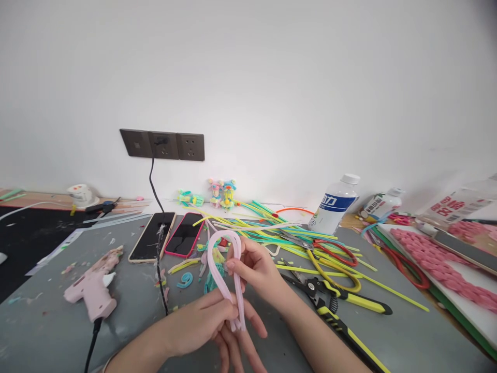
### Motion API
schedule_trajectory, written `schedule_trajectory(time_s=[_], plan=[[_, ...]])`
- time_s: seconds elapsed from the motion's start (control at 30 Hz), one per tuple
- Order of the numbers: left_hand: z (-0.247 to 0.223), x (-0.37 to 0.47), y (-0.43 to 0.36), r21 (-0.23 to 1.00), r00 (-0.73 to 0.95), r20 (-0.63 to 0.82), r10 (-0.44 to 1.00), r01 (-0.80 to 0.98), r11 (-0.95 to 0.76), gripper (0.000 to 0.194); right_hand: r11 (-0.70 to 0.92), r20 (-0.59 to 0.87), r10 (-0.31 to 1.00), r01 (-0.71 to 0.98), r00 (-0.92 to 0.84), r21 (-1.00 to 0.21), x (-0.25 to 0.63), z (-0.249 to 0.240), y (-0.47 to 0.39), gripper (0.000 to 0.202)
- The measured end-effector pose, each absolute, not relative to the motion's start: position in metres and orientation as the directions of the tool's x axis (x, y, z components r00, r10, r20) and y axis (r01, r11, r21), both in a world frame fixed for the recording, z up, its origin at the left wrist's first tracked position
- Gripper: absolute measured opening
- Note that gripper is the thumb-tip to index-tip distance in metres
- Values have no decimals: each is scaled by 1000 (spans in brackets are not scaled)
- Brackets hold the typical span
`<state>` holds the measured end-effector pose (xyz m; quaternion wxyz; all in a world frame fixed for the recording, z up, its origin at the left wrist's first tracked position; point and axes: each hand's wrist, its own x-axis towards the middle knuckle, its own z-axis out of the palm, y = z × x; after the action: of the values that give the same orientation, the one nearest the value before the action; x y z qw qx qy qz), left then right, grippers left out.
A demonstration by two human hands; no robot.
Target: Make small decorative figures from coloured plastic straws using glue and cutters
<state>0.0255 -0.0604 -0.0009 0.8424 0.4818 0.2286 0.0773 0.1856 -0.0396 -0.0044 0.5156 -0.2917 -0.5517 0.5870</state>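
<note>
A bundle of pale pink pipe cleaners (215, 269) is bent into a tall loop over the grey mat. My left hand (205, 321) grips its lower ends between thumb and index finger, the other fingers spread below. Higher up, my right hand (252, 267) pinches the loop's right side. Behind the loop lie small teal and multicoloured pipe cleaner pieces (213, 274), partly hidden. A teal spiral (185, 280) rests to the left of the loop.
On the left lies a pink glue gun (93, 287). Two phones (150, 238) sit behind. Yellow-green pipe cleaners (330, 271), red-handled scissors (336, 252) and black-yellow pliers (341, 305) crowd the right. A bottle (333, 210) stands near the wall, along with small figures (223, 194).
</note>
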Motion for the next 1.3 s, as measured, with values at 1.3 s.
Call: schedule_trajectory(time_s=[1.3], plan=[[-2,23,-53,858,918,-229,324,33,512,47,198,204,925,-53,-320,-979,185,-3,-41,61]])
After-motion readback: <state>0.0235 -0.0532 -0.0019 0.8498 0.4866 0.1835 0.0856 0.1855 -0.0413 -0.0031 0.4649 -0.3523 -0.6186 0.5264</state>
